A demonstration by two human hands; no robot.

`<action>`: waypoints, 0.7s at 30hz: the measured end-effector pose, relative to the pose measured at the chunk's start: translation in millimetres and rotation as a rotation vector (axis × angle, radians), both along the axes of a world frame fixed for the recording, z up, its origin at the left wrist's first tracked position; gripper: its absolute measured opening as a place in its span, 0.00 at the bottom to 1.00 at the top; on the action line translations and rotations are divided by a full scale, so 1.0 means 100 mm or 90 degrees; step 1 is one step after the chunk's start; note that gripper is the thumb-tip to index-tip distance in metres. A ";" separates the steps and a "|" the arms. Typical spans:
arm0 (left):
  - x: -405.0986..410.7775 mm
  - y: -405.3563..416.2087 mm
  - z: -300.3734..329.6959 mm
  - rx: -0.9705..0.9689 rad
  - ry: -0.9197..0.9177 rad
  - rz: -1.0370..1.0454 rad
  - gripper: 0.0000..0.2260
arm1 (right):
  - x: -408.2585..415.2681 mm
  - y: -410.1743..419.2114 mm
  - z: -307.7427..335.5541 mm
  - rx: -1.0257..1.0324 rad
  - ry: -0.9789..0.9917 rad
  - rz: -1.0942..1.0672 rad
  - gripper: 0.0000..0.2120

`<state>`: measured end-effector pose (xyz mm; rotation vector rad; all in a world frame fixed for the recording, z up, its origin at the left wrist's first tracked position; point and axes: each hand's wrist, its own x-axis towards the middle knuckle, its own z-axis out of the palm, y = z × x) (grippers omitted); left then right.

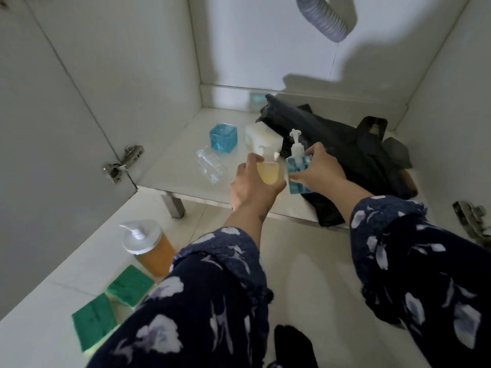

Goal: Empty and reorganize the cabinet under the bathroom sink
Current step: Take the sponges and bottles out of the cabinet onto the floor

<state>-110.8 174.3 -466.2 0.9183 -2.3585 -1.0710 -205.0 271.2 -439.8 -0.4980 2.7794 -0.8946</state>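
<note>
Pump jar [148,245] on floor left of cabinet shelf [170,166]; sponges [111,301] before jar.

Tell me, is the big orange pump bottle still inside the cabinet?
No, the big orange pump bottle stands on the floor tiles outside the cabinet, beside the green sponges.

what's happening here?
A person is clearing the cabinet. The left hand holds a yellow bottle; the right hand holds a blue pump bottle, both over the shelf front. A blue cube, clear bottle and black bag remain inside.
</note>
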 end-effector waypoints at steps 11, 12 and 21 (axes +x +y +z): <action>1.57 -0.10 -0.66 0.081 -0.050 0.150 0.25 | 1.22 -0.16 -0.50 0.046 -0.101 0.145 0.32; 1.64 -0.13 -0.79 0.096 -0.056 0.160 0.25 | 1.26 -0.22 -0.63 0.043 -0.117 0.153 0.32; 1.73 -0.59 -1.82 0.172 -0.085 0.163 0.34 | 1.32 -0.79 -1.79 0.075 -0.212 0.182 0.32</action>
